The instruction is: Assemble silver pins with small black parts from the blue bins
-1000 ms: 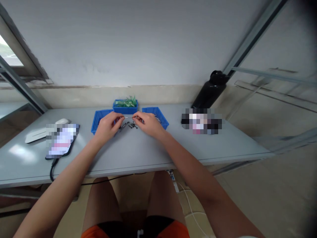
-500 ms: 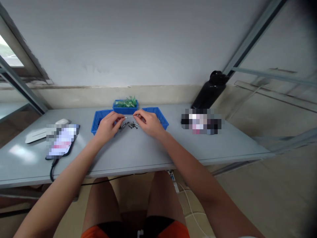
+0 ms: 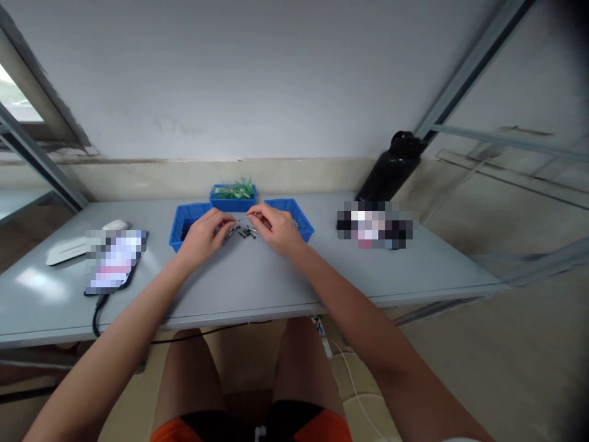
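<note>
My left hand [image 3: 205, 234] is closed, thumb and index finger pinched at one end of a thin metal rod [image 3: 242, 218]. Its other end is pinched by my right hand [image 3: 276, 228], just to the right. Below the fingertips several small dark screws [image 3: 247, 232] lie loose on the grey table [image 3: 248, 276]. Beside my left hand stands a blue bin [image 3: 180, 222] with dark pieces in it. Another blue bin [image 3: 301, 220], holding small shiny parts, is partly hidden behind my right hand.
A small blue bin [image 3: 233, 202] with green packets stands by the wall. On the left lie a phone [image 3: 115, 264] with a cable, a white case [image 3: 116, 225] and a long white object [image 3: 67, 250]. A black bottle [image 3: 391, 169] and a blurred item [image 3: 375, 227] are at the right.
My left fingertips have moved slightly to the right along the rod, closer to my right hand. My right hand has hardly moved.
</note>
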Motion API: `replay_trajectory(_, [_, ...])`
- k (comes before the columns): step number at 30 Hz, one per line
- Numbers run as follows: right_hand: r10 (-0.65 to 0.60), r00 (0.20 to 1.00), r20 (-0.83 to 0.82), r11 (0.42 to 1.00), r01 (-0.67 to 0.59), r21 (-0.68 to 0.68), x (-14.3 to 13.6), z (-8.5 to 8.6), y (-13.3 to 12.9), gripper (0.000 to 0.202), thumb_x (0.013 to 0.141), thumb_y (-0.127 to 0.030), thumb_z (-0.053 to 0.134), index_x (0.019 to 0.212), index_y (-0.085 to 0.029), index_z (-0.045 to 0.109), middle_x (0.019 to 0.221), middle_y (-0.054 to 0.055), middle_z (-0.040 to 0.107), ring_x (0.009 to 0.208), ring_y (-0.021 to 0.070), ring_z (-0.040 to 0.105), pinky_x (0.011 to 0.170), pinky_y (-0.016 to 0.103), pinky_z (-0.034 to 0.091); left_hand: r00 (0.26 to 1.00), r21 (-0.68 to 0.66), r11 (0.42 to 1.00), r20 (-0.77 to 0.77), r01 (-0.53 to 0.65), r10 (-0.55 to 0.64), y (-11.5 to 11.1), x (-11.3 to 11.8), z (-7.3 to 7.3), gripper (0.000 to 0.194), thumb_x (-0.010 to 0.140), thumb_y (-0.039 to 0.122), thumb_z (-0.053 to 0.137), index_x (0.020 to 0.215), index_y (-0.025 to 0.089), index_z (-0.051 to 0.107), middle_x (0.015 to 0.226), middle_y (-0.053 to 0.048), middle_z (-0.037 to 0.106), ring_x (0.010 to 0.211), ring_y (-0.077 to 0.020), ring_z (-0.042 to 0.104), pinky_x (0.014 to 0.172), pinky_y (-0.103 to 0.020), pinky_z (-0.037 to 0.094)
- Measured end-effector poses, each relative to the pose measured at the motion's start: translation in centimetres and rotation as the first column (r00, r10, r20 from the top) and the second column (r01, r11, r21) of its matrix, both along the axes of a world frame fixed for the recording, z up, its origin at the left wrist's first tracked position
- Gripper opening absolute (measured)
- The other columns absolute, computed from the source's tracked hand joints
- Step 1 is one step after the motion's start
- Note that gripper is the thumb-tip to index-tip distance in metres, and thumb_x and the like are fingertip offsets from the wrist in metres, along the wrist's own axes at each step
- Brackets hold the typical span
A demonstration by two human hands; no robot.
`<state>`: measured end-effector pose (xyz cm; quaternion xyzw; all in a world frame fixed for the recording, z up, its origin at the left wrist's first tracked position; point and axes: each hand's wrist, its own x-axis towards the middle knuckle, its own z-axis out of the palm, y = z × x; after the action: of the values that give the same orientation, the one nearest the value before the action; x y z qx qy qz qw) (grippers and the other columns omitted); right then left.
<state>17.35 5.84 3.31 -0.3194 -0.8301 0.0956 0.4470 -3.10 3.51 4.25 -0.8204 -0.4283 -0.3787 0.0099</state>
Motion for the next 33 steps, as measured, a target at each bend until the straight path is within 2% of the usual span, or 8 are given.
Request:
replay_trajectory(5, [-0.019,1.0,-0.002,0.999,0.019,-0.044,0.1,0.1,0.2,0.03,0.099,-0.041,0.04,0.104,-0.02,0.061,0.077,0.003,0.064,0.066,0.0143,0.055,0.066,0.027,0.041,0.996,0.08,0.995,0.073,-0.063,0.058,-0.1,-0.1,0.2,0.015,0.092,0.026,0.05,0.09,0.019,0.064,0.084,-0.005,0.065,0.079,-0.017,0.058,0.071,-0.03,0.049])
replay_trajectory(10, [0.011,0.997,0.074,0.999,-0.008,-0.045,0.2,0.0,0.6,0.024,0.097,-0.036,0.044,0.102,-0.02,0.062,0.075,0.001,0.064,0.065,0.0135,0.054,0.065,0.026,0.039,0.99,0.134,0.985,0.112,-0.104,0.089,-0.3,-0.2,0.1,0.017,0.093,0.03,0.05,0.091,0.021,0.064,0.083,-0.004,0.064,0.074,-0.0158,0.057,0.065,-0.028,0.047])
replay_trajectory(21, [0.126,0.966,0.224,0.989,-0.106,-0.102,-1.4,-0.8,0.1,0.014,0.094,-0.022,0.05,0.098,-0.02,0.063,0.079,0.001,0.065,0.075,0.015,0.059,0.071,0.026,0.04,0.999,0.199,0.98,0.044,0.006,-0.015,-0.5,0.0,-0.3,0.017,0.093,0.029,0.051,0.089,0.02,0.065,0.085,-0.006,0.067,0.079,-0.0172,0.06,0.074,-0.031,0.049])
replay_trajectory(29, [0.095,0.984,0.149,0.99,-0.078,-0.116,-0.3,-0.1,0.5,0.018,0.095,-0.028,0.048,0.1,-0.019,0.063,0.077,0.001,0.065,0.068,0.0131,0.056,0.068,0.025,0.038,0.997,0.191,0.98,0.066,-0.048,0.036,-0.6,-0.2,-0.2,0.016,0.093,0.028,0.052,0.089,0.02,0.065,0.084,-0.005,0.067,0.078,-0.017,0.059,0.071,-0.03,0.048])
replay_trajectory(33, [0.063,0.993,0.101,0.994,-0.053,-0.092,0.2,0.2,0.7,0.02,0.095,-0.03,0.047,0.098,-0.019,0.064,0.074,0.001,0.064,0.065,0.0129,0.054,0.066,0.025,0.038,0.995,0.218,0.975,0.095,-0.038,0.018,-0.3,-0.3,-0.2,0.015,0.093,0.028,0.053,0.091,0.019,0.065,0.083,-0.004,0.067,0.077,-0.0161,0.058,0.069,-0.029,0.047])
